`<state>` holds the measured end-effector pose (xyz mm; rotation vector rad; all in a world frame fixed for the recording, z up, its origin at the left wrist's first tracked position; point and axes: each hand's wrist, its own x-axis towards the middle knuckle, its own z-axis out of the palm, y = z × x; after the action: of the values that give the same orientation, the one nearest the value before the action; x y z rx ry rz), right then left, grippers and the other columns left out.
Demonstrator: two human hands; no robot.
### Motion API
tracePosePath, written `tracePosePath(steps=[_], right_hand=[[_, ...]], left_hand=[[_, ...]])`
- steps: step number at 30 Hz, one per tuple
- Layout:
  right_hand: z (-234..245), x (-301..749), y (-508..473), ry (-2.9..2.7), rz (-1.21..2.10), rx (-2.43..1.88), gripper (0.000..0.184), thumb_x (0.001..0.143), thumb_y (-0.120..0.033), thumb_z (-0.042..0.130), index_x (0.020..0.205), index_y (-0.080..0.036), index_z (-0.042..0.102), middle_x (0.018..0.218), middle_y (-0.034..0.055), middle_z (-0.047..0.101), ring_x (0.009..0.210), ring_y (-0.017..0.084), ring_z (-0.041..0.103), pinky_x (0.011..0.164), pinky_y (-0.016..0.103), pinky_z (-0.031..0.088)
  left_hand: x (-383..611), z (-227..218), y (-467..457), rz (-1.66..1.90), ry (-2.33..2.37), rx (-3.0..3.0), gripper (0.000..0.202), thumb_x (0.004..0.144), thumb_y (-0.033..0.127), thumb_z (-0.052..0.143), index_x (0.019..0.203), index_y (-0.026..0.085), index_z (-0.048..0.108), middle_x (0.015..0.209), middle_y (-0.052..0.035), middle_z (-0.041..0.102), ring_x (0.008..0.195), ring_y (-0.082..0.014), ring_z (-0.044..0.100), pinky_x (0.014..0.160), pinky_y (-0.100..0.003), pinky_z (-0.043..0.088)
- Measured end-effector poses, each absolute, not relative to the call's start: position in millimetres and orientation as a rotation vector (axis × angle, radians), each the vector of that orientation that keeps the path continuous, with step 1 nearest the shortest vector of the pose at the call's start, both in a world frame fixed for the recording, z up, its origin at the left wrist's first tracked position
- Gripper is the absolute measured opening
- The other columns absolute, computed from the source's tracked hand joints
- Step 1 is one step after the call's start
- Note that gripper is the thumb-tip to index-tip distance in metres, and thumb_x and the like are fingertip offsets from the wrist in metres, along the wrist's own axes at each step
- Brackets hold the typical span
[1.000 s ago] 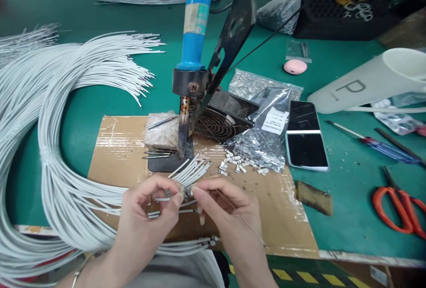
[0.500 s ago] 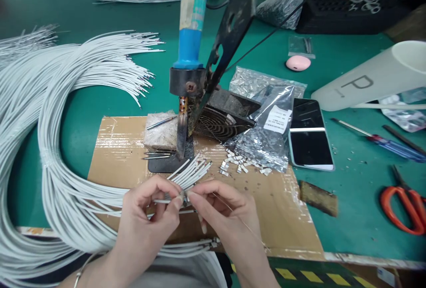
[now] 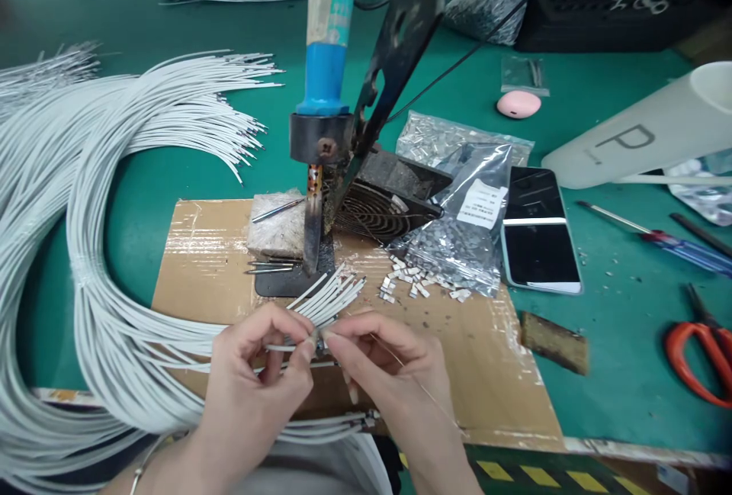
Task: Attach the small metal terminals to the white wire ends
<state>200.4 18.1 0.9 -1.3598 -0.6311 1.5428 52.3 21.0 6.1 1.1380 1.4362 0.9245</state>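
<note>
Both grips stay pinched shut: the left hand point(image 3: 257, 384) and the right hand point(image 3: 394, 369) meet fingertip to fingertip on one white wire point(image 3: 275, 347). They have hardly moved, so the fiddly work probably goes on. Beyond, the spread wire ends point(image 3: 332, 295) point at the soldering iron point(image 3: 327, 37).

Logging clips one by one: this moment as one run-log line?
left hand: pinches wire | right hand: pinches same wire's tip | iron: in stand, untouched | terminals: loose on cardboard
</note>
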Motion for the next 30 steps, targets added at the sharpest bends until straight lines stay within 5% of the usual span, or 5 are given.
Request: tracePosePath(steps=[12, 15, 19, 25, 30], right_hand=[[-9, 209, 3, -1.04, 1.07, -1.504, 0.031, 0.108, -0.035, 0.04, 0.132, -0.03, 0.06, 0.069, -0.0034, 0.052, 0.058, 0.015, 0.047, 0.055, 0.027, 0.038], [0, 205, 5, -0.999, 1.07, -1.599, 0.016, 0.107, -0.032, 0.041, 0.108, -0.028, 0.056, 0.064, -0.0064, 0.048, 0.056, 0.014, 0.042, 0.055, 0.026, 0.033], [7, 206, 11, -1.124, 0.995, -1.599, 0.036, 0.105, -0.035, 0.046, 0.071, -0.022, 0.04, 0.069, -0.0039, 0.041, 0.06, 0.013, 0.039, 0.058, 0.027, 0.033], [4, 203, 17, -1.19, 0.91, -1.435, 0.023, 0.099, -0.021, 0.056, 0.077, -0.024, 0.055, 0.109, 0.0048, 0.071, 0.1, 0.021, 0.066, 0.086, 0.032, 0.051], [5, 196, 17, -1.116, 0.96, -1.406, 0.02, 0.096, -0.017, 0.062, 0.079, -0.026, 0.057, 0.112, 0.0017, 0.078, 0.096, 0.018, 0.072, 0.085, 0.029, 0.054]], left_hand=[[56, 7, 31, 0.916, 1.506, 1.137, 0.013, 0.082, 0.012, 0.066, 0.073, 0.02, 0.064, 0.08, -0.0018, 0.072, 0.069, -0.0137, 0.06, 0.048, -0.02, 0.034], [57, 7, 33, 0.939, 1.533, 1.142, 0.014, 0.081, 0.01, 0.066, 0.073, 0.021, 0.065, 0.081, -0.0015, 0.072, 0.071, -0.014, 0.061, 0.048, -0.019, 0.033], [58, 7, 35, 0.961, 1.529, 1.13, 0.014, 0.08, 0.007, 0.066, 0.073, 0.02, 0.065, 0.081, 0.0001, 0.072, 0.061, -0.0104, 0.054, 0.047, -0.019, 0.032], [58, 9, 42, 0.997, 1.559, 1.109, 0.014, 0.08, 0.008, 0.066, 0.073, 0.02, 0.065, 0.082, 0.0, 0.072, 0.062, -0.0104, 0.054, 0.049, -0.019, 0.034], [61, 11, 47, 1.021, 1.571, 1.094, 0.013, 0.081, 0.01, 0.068, 0.073, 0.02, 0.066, 0.082, -0.0008, 0.072, 0.069, -0.0127, 0.06, 0.051, -0.019, 0.037]])
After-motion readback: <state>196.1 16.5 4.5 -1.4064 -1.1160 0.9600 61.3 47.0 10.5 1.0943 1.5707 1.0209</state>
